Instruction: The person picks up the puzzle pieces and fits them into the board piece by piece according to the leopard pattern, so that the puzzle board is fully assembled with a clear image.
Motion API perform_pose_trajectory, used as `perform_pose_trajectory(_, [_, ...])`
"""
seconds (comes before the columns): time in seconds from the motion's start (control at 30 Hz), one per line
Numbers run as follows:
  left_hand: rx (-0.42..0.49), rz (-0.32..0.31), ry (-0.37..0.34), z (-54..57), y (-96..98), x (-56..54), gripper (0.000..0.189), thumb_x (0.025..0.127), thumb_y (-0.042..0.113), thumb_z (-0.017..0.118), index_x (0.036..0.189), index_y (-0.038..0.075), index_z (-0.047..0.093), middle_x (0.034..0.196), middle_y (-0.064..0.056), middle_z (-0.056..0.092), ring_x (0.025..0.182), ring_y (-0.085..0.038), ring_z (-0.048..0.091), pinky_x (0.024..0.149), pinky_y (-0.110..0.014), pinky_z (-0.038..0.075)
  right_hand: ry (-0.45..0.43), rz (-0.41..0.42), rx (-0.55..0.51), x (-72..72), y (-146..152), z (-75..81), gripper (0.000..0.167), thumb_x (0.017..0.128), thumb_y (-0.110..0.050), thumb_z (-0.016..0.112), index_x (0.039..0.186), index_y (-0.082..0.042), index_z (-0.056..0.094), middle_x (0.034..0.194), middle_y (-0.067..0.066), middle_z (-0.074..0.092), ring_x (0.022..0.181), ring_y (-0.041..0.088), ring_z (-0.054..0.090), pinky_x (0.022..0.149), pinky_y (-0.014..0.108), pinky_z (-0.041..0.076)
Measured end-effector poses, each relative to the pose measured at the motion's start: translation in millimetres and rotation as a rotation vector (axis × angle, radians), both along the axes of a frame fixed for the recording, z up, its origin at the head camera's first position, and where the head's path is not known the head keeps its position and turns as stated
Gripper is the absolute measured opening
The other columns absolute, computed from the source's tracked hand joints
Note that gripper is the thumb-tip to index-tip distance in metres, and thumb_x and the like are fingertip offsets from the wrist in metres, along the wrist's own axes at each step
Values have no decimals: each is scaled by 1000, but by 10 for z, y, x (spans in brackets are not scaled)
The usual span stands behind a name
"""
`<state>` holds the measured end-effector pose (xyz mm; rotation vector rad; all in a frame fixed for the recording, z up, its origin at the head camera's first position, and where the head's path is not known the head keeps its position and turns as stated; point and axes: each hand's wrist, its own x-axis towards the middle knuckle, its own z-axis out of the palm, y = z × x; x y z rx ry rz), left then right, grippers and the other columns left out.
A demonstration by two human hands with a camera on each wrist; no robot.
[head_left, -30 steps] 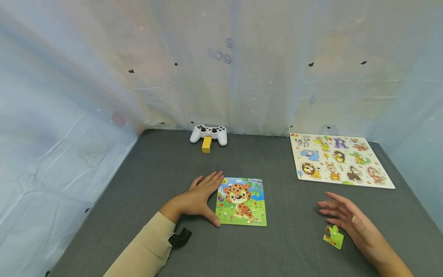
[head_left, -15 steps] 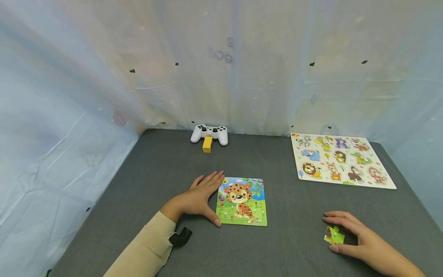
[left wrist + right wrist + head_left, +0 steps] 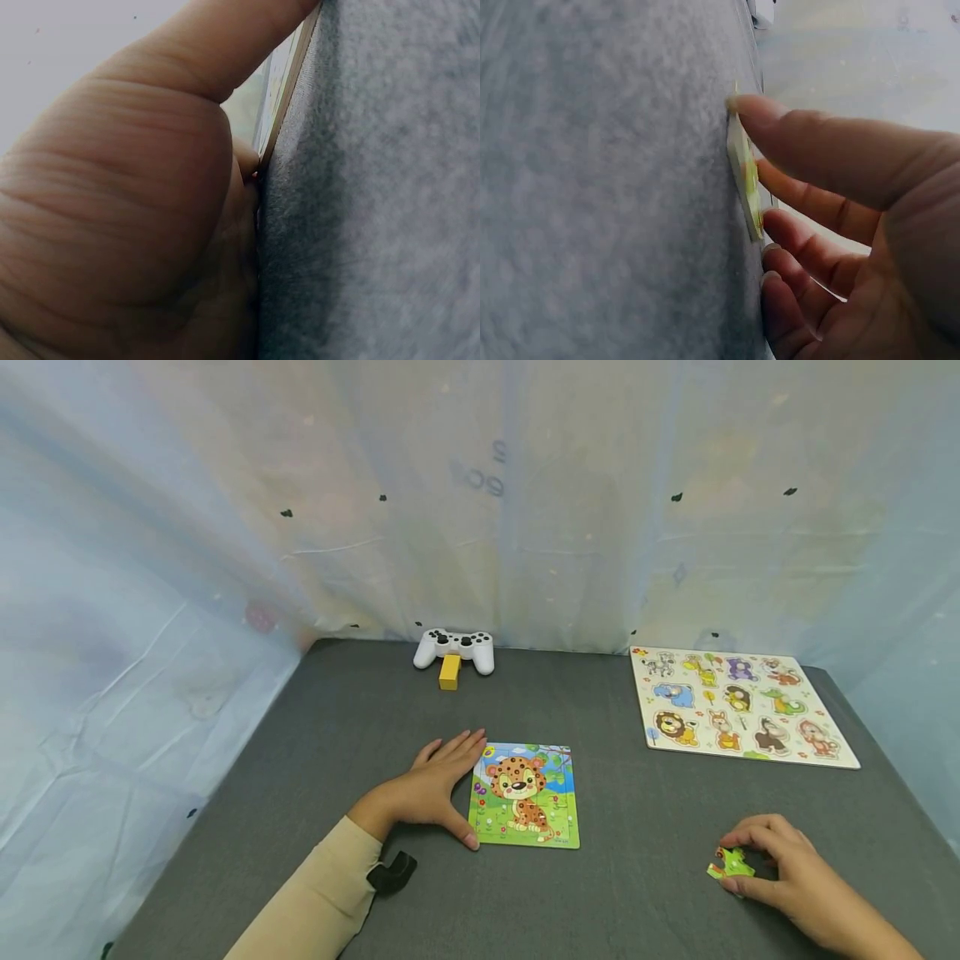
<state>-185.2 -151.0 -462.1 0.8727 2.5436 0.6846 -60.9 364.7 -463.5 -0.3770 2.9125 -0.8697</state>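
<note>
A square leopard jigsaw puzzle (image 3: 525,793) lies flat at the middle of the table. My left hand (image 3: 431,789) rests along its left side, fingers extended at the upper corner and thumb at the lower one; the palm in the left wrist view (image 3: 120,195) is close to the cloth. Off to the right, my right hand (image 3: 795,877) pinches a small green puzzle piece (image 3: 733,863) between thumb and fingers. In the right wrist view that piece (image 3: 745,180) stands slightly tilted at the cloth, with the thumb on its near end. The fingers partly cover it.
A larger animal puzzle board (image 3: 738,706) lies at the back right. At the back stands a white game controller (image 3: 454,648) with a yellow block (image 3: 449,672) in front of it. Dark grey cloth (image 3: 360,710) covers the table, and a pale curtain (image 3: 555,527) hangs behind.
My right hand has come down around the puzzle piece and its thumb and fingers have closed on it; the piece has tilted and shifted slightly right. The left hand stays put.
</note>
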Motion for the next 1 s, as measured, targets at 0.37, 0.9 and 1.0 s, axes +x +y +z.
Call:
perform_pose_trajectory(0.37, [-3,1,-2,39,5,5,151,67,72,97,177,15,11,182,0,2,165,-21,-4,127,-59,-5,-105,12,-158,-19,-144,52,30,100,-11,81,128,-12,70,107,-2,69,78,8,59,64,29,50])
perform_pose_trajectory(0.9, [9,-6,13,4,-13,14,149,68,72,96,177,13,12,182,-1,3,166,-22,-2,127,-61,-4,-146,190,-346,-350,-927,158,33,109,-18,71,139,-7,67,93,-6,70,66,13,64,59,33,55])
perform_pose_trajectory(1.0, [2,-9,15,1,-7,13,149,68,72,96,177,13,12,182,-1,3,166,-22,-3,127,-60,-5,-145,222,-376,-440,-1093,184,39,109,-16,70,146,-5,62,97,-1,69,71,15,68,64,34,58])
